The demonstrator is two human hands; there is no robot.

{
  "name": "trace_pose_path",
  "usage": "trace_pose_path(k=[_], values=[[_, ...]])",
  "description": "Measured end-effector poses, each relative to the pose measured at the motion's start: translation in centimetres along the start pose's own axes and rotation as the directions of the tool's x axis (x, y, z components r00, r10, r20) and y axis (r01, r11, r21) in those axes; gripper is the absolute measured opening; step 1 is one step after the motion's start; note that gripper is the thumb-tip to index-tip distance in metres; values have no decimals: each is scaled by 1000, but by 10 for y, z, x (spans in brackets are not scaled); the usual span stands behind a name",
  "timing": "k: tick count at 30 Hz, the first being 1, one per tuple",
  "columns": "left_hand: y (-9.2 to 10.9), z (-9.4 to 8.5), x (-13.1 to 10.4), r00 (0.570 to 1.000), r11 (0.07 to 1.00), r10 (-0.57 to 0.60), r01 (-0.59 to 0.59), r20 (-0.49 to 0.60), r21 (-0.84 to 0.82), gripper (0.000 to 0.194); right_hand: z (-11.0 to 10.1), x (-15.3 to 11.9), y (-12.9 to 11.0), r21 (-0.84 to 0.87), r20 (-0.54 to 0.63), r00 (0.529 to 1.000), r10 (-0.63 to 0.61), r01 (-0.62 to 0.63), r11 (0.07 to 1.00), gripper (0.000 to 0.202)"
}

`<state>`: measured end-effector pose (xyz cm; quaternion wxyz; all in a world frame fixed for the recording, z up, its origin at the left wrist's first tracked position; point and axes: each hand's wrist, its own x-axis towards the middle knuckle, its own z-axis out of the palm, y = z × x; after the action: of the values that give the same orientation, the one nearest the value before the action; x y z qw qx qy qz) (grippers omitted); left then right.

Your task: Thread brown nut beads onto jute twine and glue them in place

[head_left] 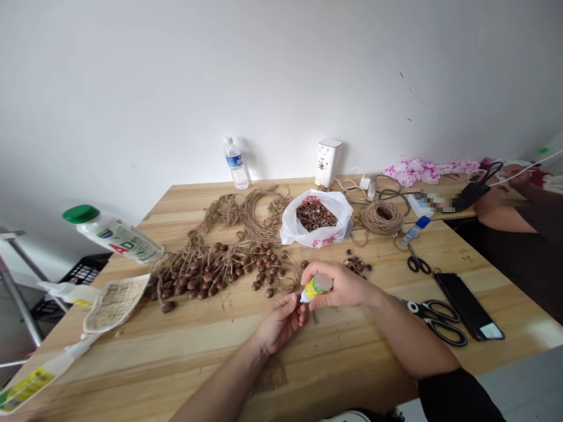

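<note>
My right hand (341, 285) grips a small glue bottle (313, 288) with a yellow-and-green label, its base tilted up and its tip pointing down to the left. Just below that tip, my left hand (281, 319) is closed in a pinch around a small dark piece, mostly hidden by the fingers. Beyond both hands lie several loose brown nuts (268, 266), and a heap of nuts with twine tied to them (206, 272) spreads to the left. A white plastic bag (292, 225) behind my hands holds many brown shell rings (315, 215). Small shell pieces (357, 264) lie beside my right hand.
Twine coil (382, 218), blue-capped tube (413, 231), small scissors (419, 264), large scissors (442, 319) and phone (470, 308) lie right. A green-capped bottle (118, 234), woven tray (116, 302) and another glue bottle (39, 381) are left. Another person's arm (505, 205) rests far right.
</note>
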<state>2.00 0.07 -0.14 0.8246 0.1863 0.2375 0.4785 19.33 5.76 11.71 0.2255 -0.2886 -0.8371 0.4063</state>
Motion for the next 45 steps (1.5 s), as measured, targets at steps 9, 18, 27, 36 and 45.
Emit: trace_pose_path(k=[9, 18, 27, 36, 45], values=[[3, 3, -3, 999, 999, -4, 2, 49, 36, 25, -1, 5, 7, 200, -90, 972, 216, -195, 960, 35], [4, 4, -2, 1000, 998, 3, -3, 12, 56, 30, 3, 8, 15, 181, -274, 917, 290, -247, 952, 36], [4, 4, -1, 1000, 999, 0, 0, 9, 42, 27, 5, 8, 12, 181, -295, 905, 307, -263, 948, 34], [5, 2, 1, 999, 999, 19, -17, -29, 40, 27, 10, 8, 16, 283, -309, 870, 384, -302, 910, 39], [4, 0, 1, 999, 999, 20, -19, -31, 29, 25, 13, 12, 24, 344, -342, 838, 425, -309, 887, 35]])
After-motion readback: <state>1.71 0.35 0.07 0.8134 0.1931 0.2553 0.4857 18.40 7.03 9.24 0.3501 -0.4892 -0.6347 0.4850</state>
